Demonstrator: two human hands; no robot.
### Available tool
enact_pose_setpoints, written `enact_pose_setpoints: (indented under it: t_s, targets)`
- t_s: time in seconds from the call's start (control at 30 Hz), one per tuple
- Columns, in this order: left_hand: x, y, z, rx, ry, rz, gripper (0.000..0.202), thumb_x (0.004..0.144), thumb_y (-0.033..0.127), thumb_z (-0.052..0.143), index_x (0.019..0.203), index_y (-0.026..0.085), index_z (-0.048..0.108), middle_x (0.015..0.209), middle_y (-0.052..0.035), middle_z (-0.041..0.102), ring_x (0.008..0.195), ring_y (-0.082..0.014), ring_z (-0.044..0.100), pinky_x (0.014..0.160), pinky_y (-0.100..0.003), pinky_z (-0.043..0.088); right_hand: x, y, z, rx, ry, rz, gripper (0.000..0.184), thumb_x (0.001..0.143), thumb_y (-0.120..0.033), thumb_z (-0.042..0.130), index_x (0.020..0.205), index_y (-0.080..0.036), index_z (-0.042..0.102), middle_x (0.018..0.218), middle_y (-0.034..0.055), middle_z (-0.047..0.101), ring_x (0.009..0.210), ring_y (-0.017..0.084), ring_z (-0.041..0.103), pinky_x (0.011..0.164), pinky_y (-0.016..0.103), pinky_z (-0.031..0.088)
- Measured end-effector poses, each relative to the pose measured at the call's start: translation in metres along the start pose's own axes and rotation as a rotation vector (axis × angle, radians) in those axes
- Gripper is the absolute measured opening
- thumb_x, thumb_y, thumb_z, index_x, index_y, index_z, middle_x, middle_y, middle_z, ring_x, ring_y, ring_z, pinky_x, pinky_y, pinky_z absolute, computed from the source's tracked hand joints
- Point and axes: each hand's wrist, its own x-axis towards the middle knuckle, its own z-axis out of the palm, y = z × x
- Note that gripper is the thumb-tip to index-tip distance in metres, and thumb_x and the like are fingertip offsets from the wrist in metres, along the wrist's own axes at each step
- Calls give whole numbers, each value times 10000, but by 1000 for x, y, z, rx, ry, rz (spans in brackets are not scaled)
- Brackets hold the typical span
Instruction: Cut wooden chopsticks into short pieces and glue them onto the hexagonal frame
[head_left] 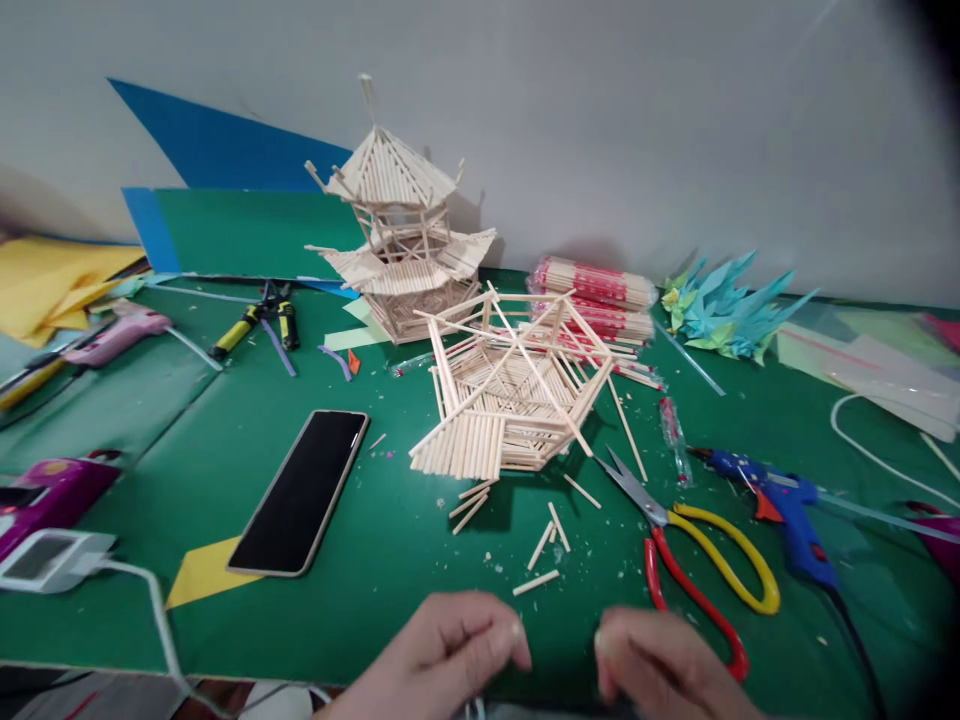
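Note:
My left hand (pixel 461 650) is at the table's front edge, its fingers curled and the thumb pressed against them. My right hand (pixel 660 655) is curled likewise, a short gap away and slightly blurred. Anything between the fingers of either hand is too small or hidden to make out. Just beyond them lie several short cut sticks (pixel 536 580). Further back stands a six-sided frame of wooden sticks (pixel 517 390), with one roof panel (pixel 461 448) of sticks laid side by side at its front left. Scissors (pixel 660 515) with red and yellow handles lie beyond my right hand.
A two-tiered stick pagoda (pixel 397 220) stands by the wall, left of bundled sticks (pixel 596 300) in plastic and blue paper leaves (pixel 739 305). A blue glue gun (pixel 784 500) with a cord lies right. A phone (pixel 300 495), pliers (pixel 262 320) and pink glue gun (pixel 120 335) lie left.

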Motion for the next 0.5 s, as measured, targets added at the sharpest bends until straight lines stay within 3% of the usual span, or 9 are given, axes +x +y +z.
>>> enact_pose_setpoints:
  t_s: [0.07, 0.13, 0.27, 0.37, 0.43, 0.5]
  targets:
    - [11, -2, -2, -164, 80, 48, 298, 769, 430, 528, 730, 154, 633, 493, 65, 320, 481, -88, 240, 458, -220, 173, 12, -2, -5, 41, 220, 0, 341, 880, -389, 377, 671, -189, 558, 634, -18, 501, 613, 120, 482, 582, 224, 389]
    - [21, -4, -1, -331, 99, 76, 249, 793, 360, 515, 745, 139, 618, 474, 83, 259, 459, -80, 171, 440, -213, 142, 26, -4, -9, 125, 395, -29, 286, 844, -390, 451, 680, -197, 586, 680, -12, 493, 628, 117, 457, 581, 209, 364]
    - [31, -6, 2, -367, 143, 100, 188, 805, 296, 505, 779, 138, 604, 466, 92, 242, 442, -70, 149, 418, -186, 145, 49, 4, -10, 302, 592, -38, 233, 834, -396, 477, 802, -204, 604, 604, -37, 402, 543, 99, 363, 506, 209, 314]
    - [36, -9, 1, -29, 307, 200, 178, 811, 282, 491, 864, 162, 612, 518, 49, 441, 460, -76, 344, 455, -177, 293, 60, 13, -8, 369, 674, -42, 256, 869, -414, 390, 854, -208, 542, 595, -49, 362, 523, 97, 327, 475, 207, 298]
    - [42, -13, -1, 305, 434, 334, 192, 817, 246, 472, 933, 174, 607, 748, -26, 625, 651, -130, 536, 612, -216, 414, 64, 16, -6, 367, 667, -45, 251, 850, -418, 425, 823, -194, 534, 610, -46, 380, 526, 93, 332, 470, 208, 296]
    - [49, -20, -3, 637, 515, 467, 244, 833, 206, 429, 1030, 180, 570, 953, -67, 661, 837, -176, 592, 755, -259, 439, 66, 15, -4, 329, 617, -41, 253, 819, -415, 485, 786, -175, 558, 616, -38, 415, 533, 92, 354, 480, 211, 305]
